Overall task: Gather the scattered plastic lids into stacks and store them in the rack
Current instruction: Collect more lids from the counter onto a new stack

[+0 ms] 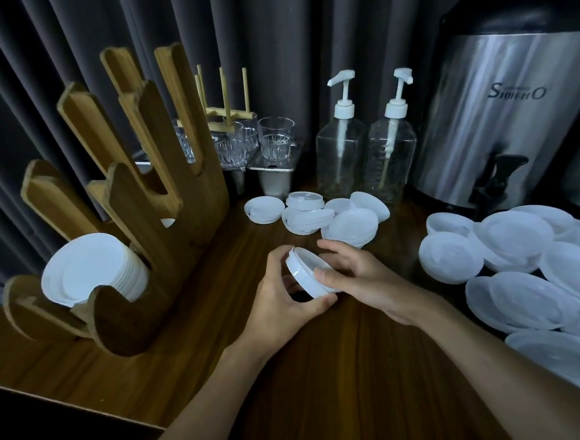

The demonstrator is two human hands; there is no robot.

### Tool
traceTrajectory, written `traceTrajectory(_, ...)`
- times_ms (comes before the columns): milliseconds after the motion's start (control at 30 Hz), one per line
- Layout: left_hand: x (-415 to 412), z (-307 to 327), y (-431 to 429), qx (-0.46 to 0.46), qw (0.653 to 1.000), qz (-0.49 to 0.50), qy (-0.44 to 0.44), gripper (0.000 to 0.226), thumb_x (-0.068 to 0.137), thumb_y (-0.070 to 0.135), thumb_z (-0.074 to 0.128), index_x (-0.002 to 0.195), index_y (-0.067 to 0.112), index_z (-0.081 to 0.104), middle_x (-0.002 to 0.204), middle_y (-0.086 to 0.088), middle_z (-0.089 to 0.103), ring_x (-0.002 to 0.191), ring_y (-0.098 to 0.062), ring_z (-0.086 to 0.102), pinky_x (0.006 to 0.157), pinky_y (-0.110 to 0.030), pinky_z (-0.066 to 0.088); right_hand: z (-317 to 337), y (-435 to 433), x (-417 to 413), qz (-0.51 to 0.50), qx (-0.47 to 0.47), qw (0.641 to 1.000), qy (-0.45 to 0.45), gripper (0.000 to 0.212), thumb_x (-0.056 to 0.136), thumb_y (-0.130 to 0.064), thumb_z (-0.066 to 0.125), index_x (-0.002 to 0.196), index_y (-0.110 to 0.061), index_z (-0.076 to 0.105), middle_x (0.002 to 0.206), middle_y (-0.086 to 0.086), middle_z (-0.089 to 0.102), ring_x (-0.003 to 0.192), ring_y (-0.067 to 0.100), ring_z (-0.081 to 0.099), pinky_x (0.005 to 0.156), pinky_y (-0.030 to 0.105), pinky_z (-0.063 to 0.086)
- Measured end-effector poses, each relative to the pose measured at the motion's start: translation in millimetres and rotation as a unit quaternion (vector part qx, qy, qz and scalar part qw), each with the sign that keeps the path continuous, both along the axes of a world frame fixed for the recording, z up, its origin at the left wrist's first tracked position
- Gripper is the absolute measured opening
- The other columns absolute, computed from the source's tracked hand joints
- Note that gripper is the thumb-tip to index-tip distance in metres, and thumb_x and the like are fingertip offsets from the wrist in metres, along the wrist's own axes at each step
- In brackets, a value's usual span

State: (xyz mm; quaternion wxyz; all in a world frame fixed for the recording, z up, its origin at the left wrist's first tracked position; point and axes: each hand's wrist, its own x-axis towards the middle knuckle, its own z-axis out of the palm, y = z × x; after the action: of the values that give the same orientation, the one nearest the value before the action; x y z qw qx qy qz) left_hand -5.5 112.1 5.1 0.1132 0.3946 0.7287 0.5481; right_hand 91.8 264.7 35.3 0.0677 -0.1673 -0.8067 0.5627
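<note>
White plastic, item one: a small stack of lids [307,273], tilted on edge, being held above the wooden counter [326,372] near its middle, between both hands. Left hand [280,299] is cupping the stack from below and the near side, thumb pressing along the lower rim; right hand [357,277] is closing on it from the far side, fingertips [323,273] resting on the upper face, so both hands are clamped on the same stack. Item two: a loose cluster of small lids [322,215] lying behind the hands, several overlapping and tipped. Item three: a large heap of wider translucent lids [525,272] spreading along the right of the counter. Item four: the wooden rack [137,210] standing at the left, one low slot already holding a row of lids [93,268] on edge, upper slots appearing vacant. Also present: two pump bottles [365,145], drinking glasses [252,140], a steel dispenser [515,118]. Risk, as judged: the held stack is being gripped at an angle by its rims alone, so uneven pressure could be letting lids slide apart and drop onto the counter; a misaligned stack could be catching on the rack's prongs on entry; an elbow sweeping right could be disturbing the heap.
</note>
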Motion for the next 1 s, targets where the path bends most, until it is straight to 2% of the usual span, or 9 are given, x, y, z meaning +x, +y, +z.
traceTrajectory(67,0,0,0,0.000,1.000,-0.003,0.001,0.083,0.070,0.024,0.092,0.132,0.030,0.037,0.118,0.023,0.054,0.112,0.017,0.051,0.087,-0.005,0.045,5,4,0,0.005,0.028,1.000,-0.004,0.087,0.075,-0.056,0.079,0.150,-0.034,0.040,0.134,-0.014,0.060,0.128,0.001,0.052,0.114,0.039,0.040)
traceTrajectory(200,0,0,-1,0.001,1.000,-0.005,0.001,0.081,0.070,0.025,0.091,0.132,0.028,0.039,0.115,0.024,0.055,0.111,0.019,0.050,0.086,-0.003,0.043,10,8,-1,0.008,0.026,1.000,0.004,0.089,0.073,-0.053,0.083,0.148,-0.034,0.040,0.130,-0.007,0.065,0.121,0.007,0.061,0.109,0.042,0.047)
traceTrajectory(500,1,0,0,0.009,1.000,-0.019,-0.014,0.083,0.072,0.036,0.085,0.138,0.030,0.034,0.121,0.027,0.051,0.114,0.020,0.048,0.090,-0.003,0.043,15,16,-2,0.077,0.020,0.997,-0.011,0.085,0.082,-0.028,0.082,0.152,-0.033,0.034,0.138,-0.012,0.058,0.119,0.006,0.063,0.106,0.036,0.050)
traceTrajectory(600,1,0,0,0.019,0.999,-0.029,-0.014,0.080,0.074,0.032,0.083,0.138,0.025,0.035,0.120,0.022,0.054,0.113,0.015,0.053,0.088,-0.007,0.045,19,15,-3,0.087,0.037,0.995,-0.013,0.092,0.077,-0.037,0.081,0.154,-0.027,0.032,0.133,-0.014,0.060,0.119,0.003,0.062,0.105,0.031,0.050)
traceTrajectory(700,2,-1,0,0.015,0.999,-0.044,0.011,0.078,0.076,0.030,0.083,0.136,0.026,0.034,0.121,0.021,0.056,0.115,0.009,0.055,0.089,-0.011,0.048,15,12,-5,0.094,0.075,0.993,-0.013,0.097,0.076,-0.047,0.073,0.156,-0.020,0.027,0.145,-0.002,0.054,0.130,0.008,0.054,0.107,0.029,0.047)
traceTrajectory(800,1,-2,1,0.007,0.998,-0.055,0.033,0.085,0.077,0.032,0.085,0.141,0.033,0.029,0.129,0.021,0.052,0.122,0.004,0.054,0.095,-0.016,0.050,12,10,-6,0.112,0.121,0.986,-0.009,0.097,0.079,-0.057,0.065,0.157,-0.017,0.024,0.157,0.004,0.041,0.141,0.014,0.043,0.114,0.035,0.042)
traceTrajectory(900,2,-1,2,0.000,0.998,-0.049,0.038,0.098,0.075,0.042,0.083,0.148,0.039,0.019,0.139,0.026,0.043,0.131,0.008,0.046,0.102,-0.012,0.044,11,8,-11,0.120,0.142,0.983,-0.005,0.100,0.080,-0.062,0.062,0.158,-0.016,0.019,0.161,0.004,0.032,0.146,0.017,0.035,0.117,0.041,0.038)
traceTrajectory(1000,3,0,3,0.007,0.999,-0.024,0.021,0.090,0.074,0.039,0.085,0.139,0.046,0.023,0.132,0.024,0.049,0.123,0.010,0.051,0.094,-0.009,0.046,10,9,-19,0.124,0.150,0.981,-0.021,0.105,0.078,-0.068,0.061,0.159,-0.017,0.018,0.160,0.005,0.035,0.145,0.017,0.037,0.116,0.042,0.038)
